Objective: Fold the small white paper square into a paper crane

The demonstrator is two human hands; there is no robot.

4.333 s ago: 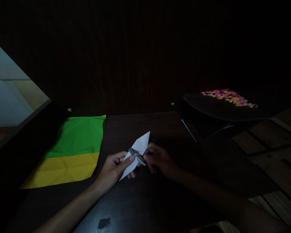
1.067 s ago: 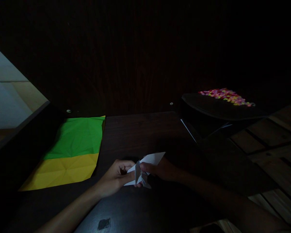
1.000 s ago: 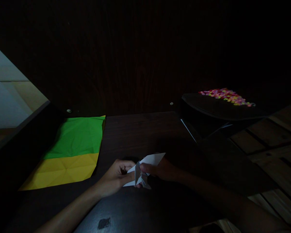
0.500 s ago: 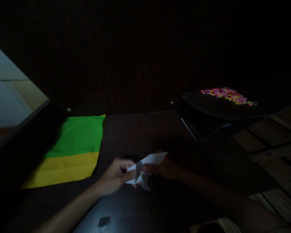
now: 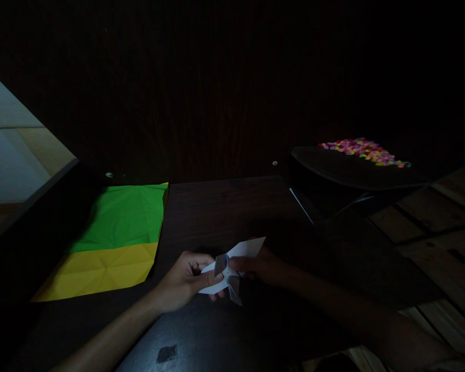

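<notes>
Low over the dark desk, a white folded paper (image 5: 246, 249) is held between both hands. My left hand (image 5: 186, 281) pinches its left side, thumb on top and fingers underneath. On the right part of the paper, my right hand (image 5: 261, 266) grips with the thumb laid near the centre folds; its other fingers are mostly hidden behind the paper and in shadow. One pointed flap stretches up to the right, and smaller flaps stand up at the middle and hang toward me.
Creased green paper (image 5: 129, 214) and yellow paper (image 5: 108, 271) lie on the desk (image 5: 217, 206) at left, beside a dark side panel. A dark bag-like object (image 5: 344, 173) with colourful beads or flowers (image 5: 366, 151) sits at right. A dark panel rises behind.
The right hand's thumb and the paper's right flap have shifted slightly. The central folds have spread a little wider apart. The left hand has barely moved.
</notes>
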